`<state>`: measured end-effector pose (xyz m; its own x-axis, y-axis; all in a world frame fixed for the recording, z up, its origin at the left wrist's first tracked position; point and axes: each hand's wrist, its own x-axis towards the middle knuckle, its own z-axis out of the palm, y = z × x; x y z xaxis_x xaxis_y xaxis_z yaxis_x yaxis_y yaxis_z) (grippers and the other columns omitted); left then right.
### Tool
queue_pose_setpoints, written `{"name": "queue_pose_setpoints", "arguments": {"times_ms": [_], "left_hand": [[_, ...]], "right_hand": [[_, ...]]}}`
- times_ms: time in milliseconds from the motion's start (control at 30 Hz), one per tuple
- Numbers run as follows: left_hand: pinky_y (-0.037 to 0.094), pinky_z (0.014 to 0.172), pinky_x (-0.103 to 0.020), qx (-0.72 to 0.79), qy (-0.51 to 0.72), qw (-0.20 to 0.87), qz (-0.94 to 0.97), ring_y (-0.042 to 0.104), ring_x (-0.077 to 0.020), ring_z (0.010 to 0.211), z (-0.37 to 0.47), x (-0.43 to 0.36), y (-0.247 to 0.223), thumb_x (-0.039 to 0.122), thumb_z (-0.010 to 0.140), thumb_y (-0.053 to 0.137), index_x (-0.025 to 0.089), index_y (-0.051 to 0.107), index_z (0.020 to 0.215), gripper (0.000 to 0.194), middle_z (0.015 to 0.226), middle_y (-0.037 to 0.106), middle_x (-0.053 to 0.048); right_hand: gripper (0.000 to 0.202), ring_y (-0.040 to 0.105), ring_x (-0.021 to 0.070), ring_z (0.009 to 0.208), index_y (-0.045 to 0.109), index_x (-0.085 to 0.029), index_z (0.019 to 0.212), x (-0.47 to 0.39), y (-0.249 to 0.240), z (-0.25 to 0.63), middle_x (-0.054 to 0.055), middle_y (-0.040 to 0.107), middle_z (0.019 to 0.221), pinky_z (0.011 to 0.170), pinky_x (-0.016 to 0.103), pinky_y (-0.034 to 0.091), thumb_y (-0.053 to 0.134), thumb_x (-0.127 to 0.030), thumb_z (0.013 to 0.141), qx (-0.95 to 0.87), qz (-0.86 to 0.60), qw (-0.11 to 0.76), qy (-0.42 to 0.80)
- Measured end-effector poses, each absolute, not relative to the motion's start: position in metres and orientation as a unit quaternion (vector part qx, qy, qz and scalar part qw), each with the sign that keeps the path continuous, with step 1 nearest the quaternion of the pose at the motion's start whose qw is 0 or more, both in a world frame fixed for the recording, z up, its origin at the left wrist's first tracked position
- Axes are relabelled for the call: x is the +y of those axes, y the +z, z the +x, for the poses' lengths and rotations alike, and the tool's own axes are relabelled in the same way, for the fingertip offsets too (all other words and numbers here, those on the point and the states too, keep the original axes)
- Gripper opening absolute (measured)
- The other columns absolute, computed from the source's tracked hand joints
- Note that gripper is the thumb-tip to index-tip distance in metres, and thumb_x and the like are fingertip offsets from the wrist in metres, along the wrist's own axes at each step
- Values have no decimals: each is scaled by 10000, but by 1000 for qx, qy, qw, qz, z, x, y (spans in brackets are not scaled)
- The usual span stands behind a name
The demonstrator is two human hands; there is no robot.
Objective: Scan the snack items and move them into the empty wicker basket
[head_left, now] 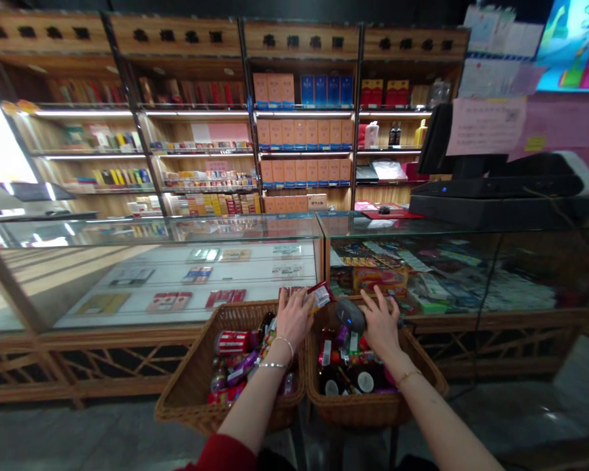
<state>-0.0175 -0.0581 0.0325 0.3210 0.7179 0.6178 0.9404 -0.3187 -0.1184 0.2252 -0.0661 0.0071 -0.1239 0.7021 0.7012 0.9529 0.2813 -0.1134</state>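
My left hand [293, 317] is closed on a small red and yellow packet [320, 296] with a white label, above the inner rim of the left wicker basket [186, 376]. My right hand [380, 324] grips a dark handheld scanner [351, 315] over the right wicker basket [425, 373]; its head points toward the packet, a small gap between them. The left basket holds a red-and-white striped container [233, 342] and colourful wrapped packets. In the right one lie dark round-lidded containers [366, 381] and a red packet [326, 351].
A glass display counter [255, 226] stands just beyond the baskets, with flat packs inside. A monitor [434, 139] and dark box unit [495, 206] sit on its right part. A cable [491, 294] hangs down the front. Stocked shelves line the back wall.
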Motion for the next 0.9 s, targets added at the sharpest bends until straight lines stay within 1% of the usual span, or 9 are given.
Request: {"name": "queue_pose_setpoints", "arguments": {"times_ms": [167,267,333,433,500,567,700,800,900], "left_hand": [[143,1237,-616,-563,-244,242,-752,521,-280,1323,-39,-74,31,266,850,571,263,577,1349,500,1457,552,-109],[133,1235,-622,-610,-246,245,-712,491,-306,1351,-51,-85,28,265,837,561,225,569,1367,531,1454,554,-125],[123,1226,-642,-650,-247,249,-674,415,-347,1409,-57,-90,25,280,817,571,177,536,1403,596,1485,519,-156],[96,1213,-668,-690,-246,251,-632,250,-398,1490,-63,-94,21,351,800,592,131,475,1454,700,1562,414,-182],[74,1213,-670,-699,-242,251,-624,167,-406,1515,-64,-94,18,393,806,591,134,454,1472,727,1599,353,-172],[61,1214,-669,-702,-238,247,-624,119,-403,1526,-63,-93,16,417,814,591,143,432,1489,745,1617,318,-163],[61,1207,-683,-704,-232,237,-628,80,-394,1533,-60,-90,11,455,821,599,152,393,1513,783,1627,294,-159],[63,1206,-684,-708,-228,231,-627,78,-392,1534,-60,-89,8,478,824,606,170,388,1518,789,1632,284,-150],[59,1208,-679,-710,-222,230,-628,84,-390,1534,-59,-89,7,488,837,596,163,391,1515,780,1633,280,-146]], "right_hand": [[360,293,304,1466,717,-234,982,-67,7,214,33,559,1458,1144,563,161,527,-59,732,-734,-553,348,-184],[359,290,301,1468,714,-227,984,-67,5,210,48,562,1454,1142,566,165,534,-59,723,-737,-547,351,-188],[362,293,297,1466,712,-227,987,-67,4,208,38,563,1454,1146,565,160,530,-58,725,-737,-548,348,-186],[371,297,292,1462,710,-228,994,-68,2,208,20,565,1452,1149,560,158,521,-57,725,-736,-554,342,-183],[384,297,292,1461,709,-227,1000,-68,0,208,19,564,1453,1149,560,154,511,-54,720,-734,-558,339,-186],[395,299,289,1459,710,-227,999,-67,-3,209,21,563,1455,1149,556,151,499,-50,715,-732,-560,337,-192],[412,310,286,1452,714,-229,986,-66,-7,212,25,575,1442,1146,545,155,495,-47,688,-731,-558,339,-198],[402,314,287,1450,715,-230,984,-66,-8,216,29,581,1436,1140,548,160,505,-60,686,-730,-559,343,-191],[389,311,292,1449,714,-224,988,-66,-7,219,36,579,1438,1141,551,156,516,-73,689,-732,-558,344,-186]]}}
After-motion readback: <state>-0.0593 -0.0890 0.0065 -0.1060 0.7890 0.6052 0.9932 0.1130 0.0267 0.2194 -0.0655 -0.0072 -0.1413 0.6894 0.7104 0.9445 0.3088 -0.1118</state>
